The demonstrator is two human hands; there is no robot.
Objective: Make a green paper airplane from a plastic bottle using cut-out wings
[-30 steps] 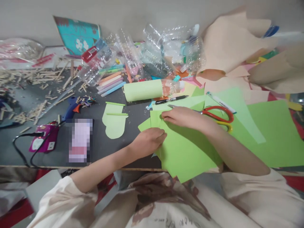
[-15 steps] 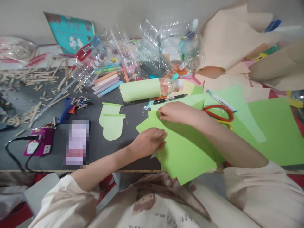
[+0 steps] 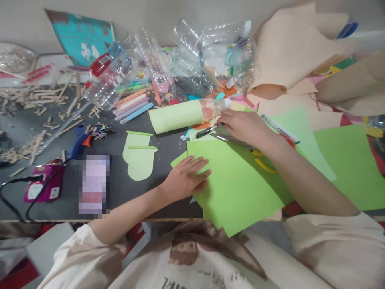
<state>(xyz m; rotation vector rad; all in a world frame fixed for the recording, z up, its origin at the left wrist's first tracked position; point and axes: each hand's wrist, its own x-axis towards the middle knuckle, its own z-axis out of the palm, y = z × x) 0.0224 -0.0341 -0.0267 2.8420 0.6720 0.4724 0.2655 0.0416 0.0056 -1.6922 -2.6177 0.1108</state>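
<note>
My left hand [image 3: 188, 176] lies with its fingers spread on the stack of bright green paper [image 3: 240, 180], over its left edge. Beyond the stack, my right hand [image 3: 240, 124] has its fingers closed at the right end of a black pen [image 3: 207, 131]; the fingertips partly cover that end. Scissors with yellow and red handles [image 3: 266, 163] lie under my right wrist and forearm, their blades showing on the paper. Right behind the pen lies a plastic bottle wrapped in pale green paper [image 3: 177, 116], its neck beside my right fingers.
Pale green cut-outs [image 3: 140, 160] lie left of the stack, near a phone [image 3: 94, 182] and a blue glue gun [image 3: 78, 140] with a cable. Clear bottles [image 3: 192, 60], rolled paper sticks [image 3: 132, 106] and wooden bits crowd the back. Beige paper [image 3: 294, 52] rises at right.
My right hand has moved away from me, from the green paper's top edge to the pen, which has tilted. The scissor blades have come into view. My left fingers have spread on the paper.
</note>
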